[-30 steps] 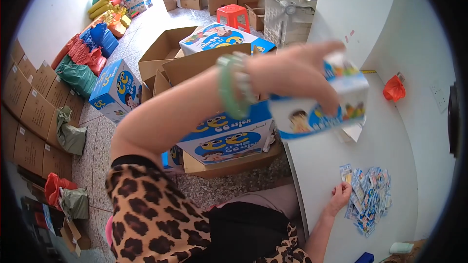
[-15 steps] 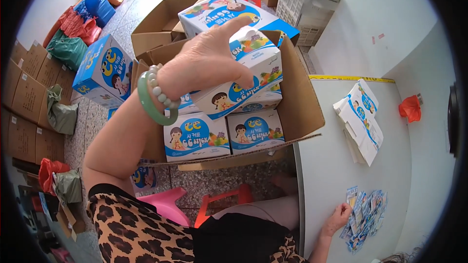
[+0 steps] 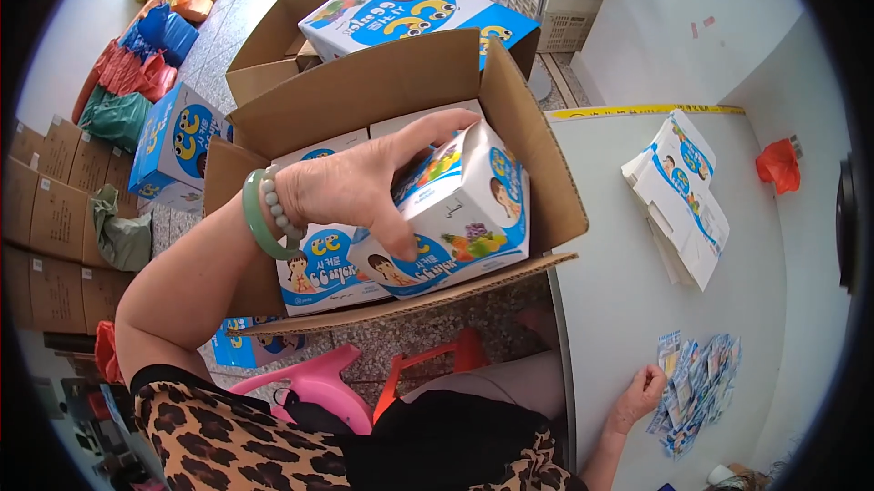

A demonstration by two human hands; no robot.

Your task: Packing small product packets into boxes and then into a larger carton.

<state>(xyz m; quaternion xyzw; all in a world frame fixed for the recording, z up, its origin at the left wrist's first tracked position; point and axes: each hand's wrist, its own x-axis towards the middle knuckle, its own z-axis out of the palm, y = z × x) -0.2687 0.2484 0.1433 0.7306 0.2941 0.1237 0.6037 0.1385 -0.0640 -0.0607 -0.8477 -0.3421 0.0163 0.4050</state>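
Observation:
My left hand (image 3: pixel 360 183), with a green bangle and a beaded bracelet on its wrist, grips a white-and-blue printed box (image 3: pixel 473 218) from above. This box is tilted over the right front of an open brown carton (image 3: pixel 401 81). Beside it in the carton stand more of these boxes, one at the front left (image 3: pixel 323 268), partly covered by my hand and the held box. On the white table (image 3: pixel 601 309), my right hand (image 3: pixel 640 393) rests with its fingers curled together against a pile of small blue-and-white sachets (image 3: pixel 701 391). What its fingertips hold, if anything, is hidden.
Folded printed cardboard (image 3: pixel 683 186) lies on the table. Behind the carton, a larger printed box (image 3: pixel 391 13) rests on another open carton (image 3: pixel 269 50). A pink stool (image 3: pixel 328 391) and a red stool (image 3: pixel 437 364) are near my legs. Brown cartons (image 3: pixel 55 218) are stacked at the left.
My left hand and the box in it have moved lower and toward the front right of the carton, and the box has turned. My right hand stays beside the sachets. The whole view has shifted slightly.

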